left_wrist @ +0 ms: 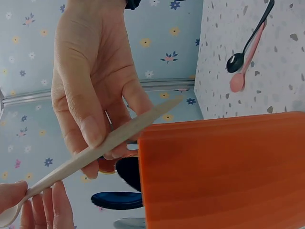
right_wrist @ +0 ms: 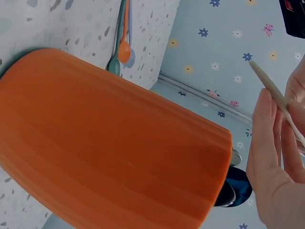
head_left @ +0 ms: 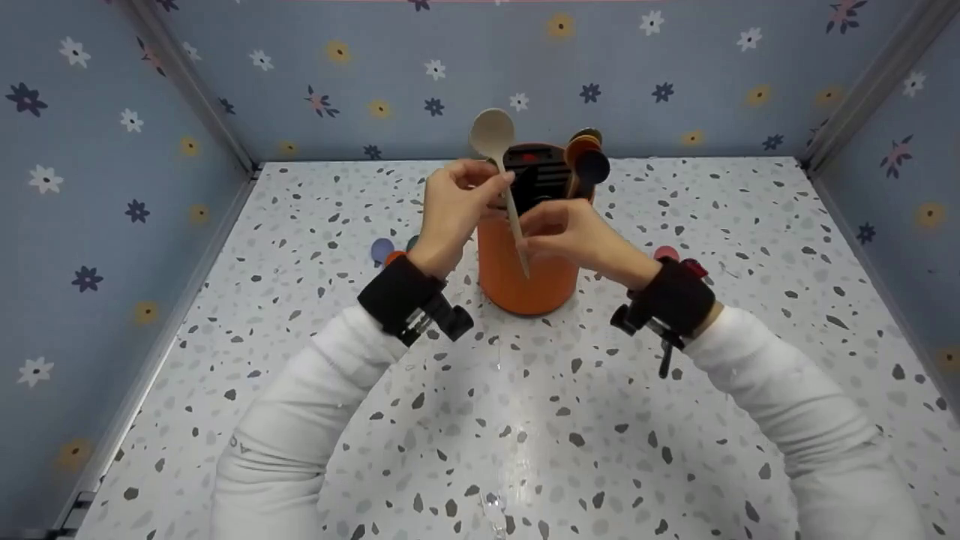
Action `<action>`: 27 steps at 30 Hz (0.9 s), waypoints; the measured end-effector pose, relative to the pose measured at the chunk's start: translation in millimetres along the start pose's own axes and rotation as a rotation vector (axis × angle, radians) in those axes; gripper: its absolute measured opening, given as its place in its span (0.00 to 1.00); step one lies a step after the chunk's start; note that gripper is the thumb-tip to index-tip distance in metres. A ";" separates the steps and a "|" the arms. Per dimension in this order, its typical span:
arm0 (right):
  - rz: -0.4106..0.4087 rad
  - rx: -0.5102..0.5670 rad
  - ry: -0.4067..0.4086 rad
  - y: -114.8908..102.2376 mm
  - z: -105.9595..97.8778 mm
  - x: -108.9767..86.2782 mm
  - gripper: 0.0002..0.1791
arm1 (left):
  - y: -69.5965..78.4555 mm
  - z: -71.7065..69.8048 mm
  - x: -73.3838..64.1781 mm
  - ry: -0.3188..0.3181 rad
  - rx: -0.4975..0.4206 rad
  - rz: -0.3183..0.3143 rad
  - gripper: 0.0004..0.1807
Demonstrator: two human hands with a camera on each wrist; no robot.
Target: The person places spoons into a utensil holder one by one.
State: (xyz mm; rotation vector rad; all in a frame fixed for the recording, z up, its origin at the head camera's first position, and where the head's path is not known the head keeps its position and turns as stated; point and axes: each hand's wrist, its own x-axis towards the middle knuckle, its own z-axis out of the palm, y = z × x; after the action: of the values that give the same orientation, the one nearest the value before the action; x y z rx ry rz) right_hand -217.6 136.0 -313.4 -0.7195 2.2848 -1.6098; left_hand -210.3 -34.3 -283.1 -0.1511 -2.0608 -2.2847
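Note:
A beige spoon is held bowl up in front of an orange utensil holder, its handle slanting down across the holder. My left hand pinches the spoon just below its bowl, between thumb and fingers. Lower on the handle, my right hand pinches it with the thumb on one side and fingertips behind, as the left wrist view shows. The pointed handle end sticks out past the right fingers. In the holder's right side stand several spoons, among them a dark blue one.
Left of the holder lie a purple spoon, a teal spoon and an orange spoon. To its right are a pink spoon and a black spoon. Flower-patterned walls enclose the speckled table.

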 end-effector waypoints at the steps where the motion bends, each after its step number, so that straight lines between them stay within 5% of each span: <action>1: -0.004 -0.001 0.013 -3.6 -2.2 2.5 0.14 | 4.2 1.2 2.3 0.002 0.003 0.017 0.08; 9: -0.038 -0.050 0.121 -21.7 -13.2 19.4 0.13 | 22.9 7.2 17.0 0.015 0.016 0.119 0.08; 27: -0.078 -0.208 0.315 -16.5 -6.4 40.9 0.10 | 21.5 5.1 32.8 0.088 -0.015 0.132 0.10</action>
State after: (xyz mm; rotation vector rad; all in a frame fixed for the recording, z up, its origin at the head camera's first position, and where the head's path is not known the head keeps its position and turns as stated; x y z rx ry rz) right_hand -251.2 115.2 -292.8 -0.6467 2.7115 -1.6347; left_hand -240.3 -30.8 -257.6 -0.1784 -1.9309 -2.1897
